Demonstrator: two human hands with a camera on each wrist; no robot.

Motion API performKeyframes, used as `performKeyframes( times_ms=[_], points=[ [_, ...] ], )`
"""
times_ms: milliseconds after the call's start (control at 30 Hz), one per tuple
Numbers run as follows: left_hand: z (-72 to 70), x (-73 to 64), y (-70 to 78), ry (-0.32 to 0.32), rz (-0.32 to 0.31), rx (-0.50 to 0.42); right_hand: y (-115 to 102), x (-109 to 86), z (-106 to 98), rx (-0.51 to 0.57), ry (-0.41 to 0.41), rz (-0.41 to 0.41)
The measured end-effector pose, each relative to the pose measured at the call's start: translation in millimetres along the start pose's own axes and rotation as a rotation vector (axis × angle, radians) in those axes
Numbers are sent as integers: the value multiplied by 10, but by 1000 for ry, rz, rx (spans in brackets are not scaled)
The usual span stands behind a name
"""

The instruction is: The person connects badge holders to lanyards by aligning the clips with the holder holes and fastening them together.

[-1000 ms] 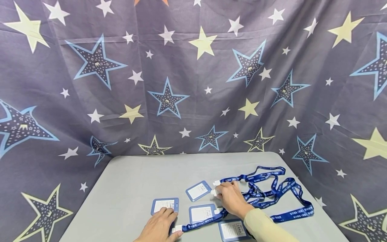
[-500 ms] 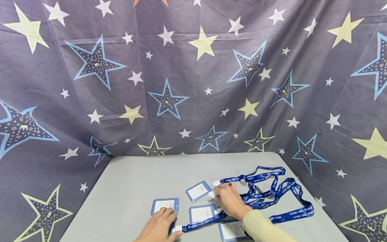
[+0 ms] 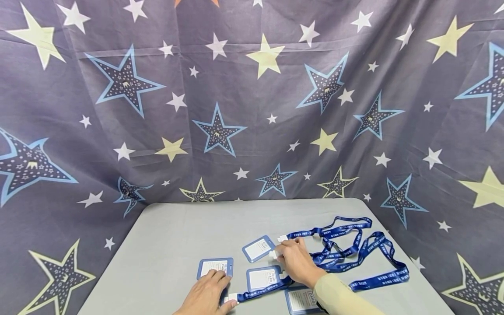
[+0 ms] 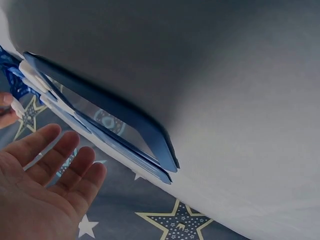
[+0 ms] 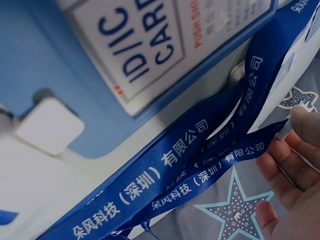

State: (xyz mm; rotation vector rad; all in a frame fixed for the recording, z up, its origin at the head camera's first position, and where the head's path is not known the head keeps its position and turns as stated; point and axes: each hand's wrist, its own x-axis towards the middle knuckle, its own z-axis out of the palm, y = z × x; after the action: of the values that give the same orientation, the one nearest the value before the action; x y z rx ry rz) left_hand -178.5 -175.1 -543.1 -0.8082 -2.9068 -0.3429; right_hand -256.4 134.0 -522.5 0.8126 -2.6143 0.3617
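Observation:
In the head view my left hand (image 3: 206, 294) lies with relaxed fingers over the near edge of the leftmost blue ID card holder (image 3: 214, 264). Its thumb is beside a white clip (image 3: 231, 298) on a blue lanyard (image 3: 264, 289). My right hand (image 3: 298, 264) pinches another lanyard's white clip (image 3: 273, 254), close to a tilted card holder (image 3: 257, 248). In the right wrist view, that hand's thumb and fingers (image 5: 280, 155) meet at the end of a printed blue strap (image 5: 245, 150). A further card holder (image 3: 262, 278) lies between my hands.
One more card holder (image 3: 301, 301) sits partly under my right sleeve (image 3: 342, 297). Tangled lanyard straps (image 3: 378, 240) spread over the right side of the grey table (image 3: 177, 232). Another white clip (image 3: 282, 238) lies just beyond my right hand. A star-patterned curtain (image 3: 236, 87) surrounds the table.
My right hand has shifted slightly left with the white clip, toward the tilted card holder. The left hand has stayed in place.

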Motion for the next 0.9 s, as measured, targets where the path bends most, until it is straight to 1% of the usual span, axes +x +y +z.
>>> performKeyframes(
  times_ms=[167,467,633,733,900],
  points=[
    [4,-5,-10,-1,-1,0,-21,4,21,9,8,-12],
    [14,-12,-23,32,9,13,-43,12,60,-1,28,-36],
    [6,-16,-12,50,19,20,-59,18,69,13,15,-45],
    [-13,-21,3,48,21,14,-72,18,68,11,7,-46],
    [-38,-22,11,28,12,3,-97,22,71,2,16,-53]
  ],
)
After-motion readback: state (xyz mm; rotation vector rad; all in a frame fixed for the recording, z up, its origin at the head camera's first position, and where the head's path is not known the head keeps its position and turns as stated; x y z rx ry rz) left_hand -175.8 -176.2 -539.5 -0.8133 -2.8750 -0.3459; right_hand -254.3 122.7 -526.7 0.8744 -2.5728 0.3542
